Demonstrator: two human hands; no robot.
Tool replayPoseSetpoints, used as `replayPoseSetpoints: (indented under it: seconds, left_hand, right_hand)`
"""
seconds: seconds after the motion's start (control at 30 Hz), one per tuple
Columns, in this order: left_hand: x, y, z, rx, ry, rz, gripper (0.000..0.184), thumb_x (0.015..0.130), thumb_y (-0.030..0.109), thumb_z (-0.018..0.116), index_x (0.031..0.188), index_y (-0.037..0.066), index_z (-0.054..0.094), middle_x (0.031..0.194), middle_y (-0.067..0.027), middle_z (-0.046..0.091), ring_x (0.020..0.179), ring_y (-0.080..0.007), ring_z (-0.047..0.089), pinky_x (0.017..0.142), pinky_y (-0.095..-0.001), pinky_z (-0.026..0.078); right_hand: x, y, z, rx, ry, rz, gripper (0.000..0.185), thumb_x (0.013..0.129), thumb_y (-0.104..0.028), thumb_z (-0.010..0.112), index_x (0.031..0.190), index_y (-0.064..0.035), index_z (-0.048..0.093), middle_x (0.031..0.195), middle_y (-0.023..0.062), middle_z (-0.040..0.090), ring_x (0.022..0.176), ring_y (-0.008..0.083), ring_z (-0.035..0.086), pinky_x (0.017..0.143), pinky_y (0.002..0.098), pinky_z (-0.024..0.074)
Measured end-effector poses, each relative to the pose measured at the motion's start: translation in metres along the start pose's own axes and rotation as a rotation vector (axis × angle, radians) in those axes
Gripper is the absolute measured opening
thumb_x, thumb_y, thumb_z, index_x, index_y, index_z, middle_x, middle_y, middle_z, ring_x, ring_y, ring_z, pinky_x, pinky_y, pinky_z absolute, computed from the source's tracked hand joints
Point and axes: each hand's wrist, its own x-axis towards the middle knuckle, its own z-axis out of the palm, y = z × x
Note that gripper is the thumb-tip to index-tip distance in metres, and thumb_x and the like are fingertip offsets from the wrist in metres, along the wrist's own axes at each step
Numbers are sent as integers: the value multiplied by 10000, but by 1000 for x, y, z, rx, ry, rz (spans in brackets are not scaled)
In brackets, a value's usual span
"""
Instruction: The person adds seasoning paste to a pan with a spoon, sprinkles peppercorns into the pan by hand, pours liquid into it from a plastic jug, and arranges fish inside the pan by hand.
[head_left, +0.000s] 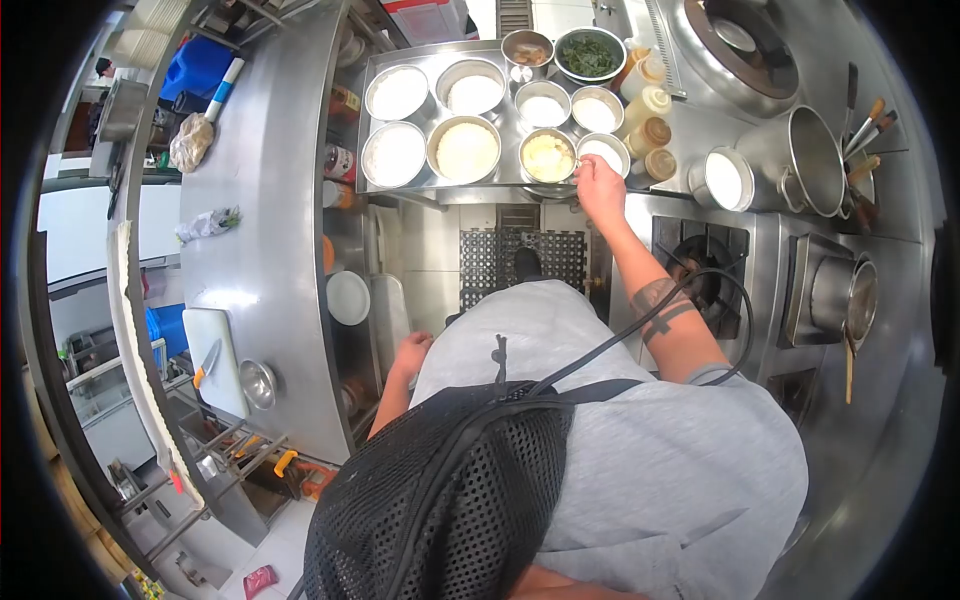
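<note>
My right hand point(600, 190) is at the front edge of the steel tray, its fingers closed together beside a round tin of white powder point(605, 150) and a tin with a yellowish, lumpy content point(548, 156). What the fingers hold, if anything, is hidden. Low at my side hangs my left hand point(412, 352), with its fingers curled; whether it holds anything cannot be made out. Several round tins of white or pale contents, such as the large pale yellow one point(464, 150), stand on the tray point(510, 185). A bowl of green leaves point(590, 55) is at the back.
Squeeze bottles point(654, 103) stand right of the tins. Farther right are a tall pot point(812, 165), a gas burner point(700, 270) and a pan point(845, 295). On the left counter point(270, 230) lie a knife point(210, 360) on a white board and a metal bowl point(258, 384).
</note>
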Motion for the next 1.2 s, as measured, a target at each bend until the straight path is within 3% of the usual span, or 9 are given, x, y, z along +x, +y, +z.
replayPoseSetpoints:
  seconds: [0.07, 0.23, 0.47, 0.6, 0.9, 1.0, 1.1, 1.17, 1.2]
  left_hand:
    - [-19, 22, -6, 4, -12, -36, 289, 902, 172, 621, 1127, -2, 672, 1068, -177, 718, 1014, -254, 668, 893, -344, 502]
    - [-19, 4, -13, 62, 8, -105, 279, 902, 158, 620, 1113, -18, 670, 1058, -166, 721, 980, -248, 678, 850, -348, 518]
    - [-14, -16, -7, -164, 38, -183, 256, 917, 165, 601, 1078, -16, 686, 987, -119, 718, 894, -237, 659, 798, -347, 516]
    - [-33, 9, -2, -15, 84, -124, 272, 923, 173, 597, 1082, -32, 680, 992, -128, 714, 913, -242, 653, 824, -352, 508]
    - [-11, -11, -1, -33, 67, -121, 294, 909, 181, 616, 1106, -27, 682, 1017, -156, 712, 952, -256, 655, 868, -363, 505]
    - [-6, -14, -7, -89, 79, -118, 288, 884, 153, 607, 1103, -20, 682, 933, -127, 706, 796, -213, 655, 775, -347, 524]
    - [13, -29, -6, -169, 77, -118, 296, 872, 159, 616, 1103, -13, 684, 925, -126, 704, 779, -211, 653, 782, -352, 524]
    - [24, -37, -3, -170, 27, -150, 323, 869, 189, 624, 1111, -17, 683, 975, -153, 709, 850, -235, 664, 821, -371, 519]
    - [24, -36, -2, -178, 36, -142, 323, 869, 189, 624, 1111, -17, 683, 975, -153, 709, 850, -235, 664, 821, -371, 519]
  right_hand:
    - [6, 5, 5, -18, -15, -15, 303, 985, -232, 466, 1131, -47, 656, 885, 122, 742, 804, 231, 731, 784, 361, 545]
    - [12, 11, 20, 68, -81, 6, 308, 986, -212, 466, 1124, -7, 649, 879, 127, 740, 773, 197, 731, 719, 327, 549]
    - [17, 9, 10, 592, -21, 308, 285, 988, -207, 513, 1086, 30, 638, 854, 133, 721, 699, 172, 703, 581, 283, 512]
    - [15, 16, -1, 785, -26, 358, 279, 975, -183, 535, 1106, 50, 615, 878, 152, 716, 701, 184, 700, 574, 271, 513]
    - [10, 35, 2, 773, -46, 332, 278, 994, -167, 519, 1157, 40, 607, 933, 152, 720, 765, 188, 702, 633, 273, 528]
    - [1, 25, -1, 193, -57, -102, 294, 981, -166, 521, 1162, 25, 652, 985, 152, 735, 868, 192, 727, 788, 329, 540]
    - [3, 22, 9, -79, -38, -278, 292, 970, -161, 526, 1149, 30, 656, 1002, 168, 734, 879, 218, 733, 803, 334, 540]
    - [11, 35, 23, 324, -131, 79, 300, 983, -162, 520, 1169, 41, 637, 990, 172, 727, 833, 216, 728, 754, 327, 551]
    - [14, 32, 21, 325, -132, 65, 300, 983, -162, 520, 1169, 41, 637, 990, 172, 727, 833, 216, 728, 754, 327, 551]
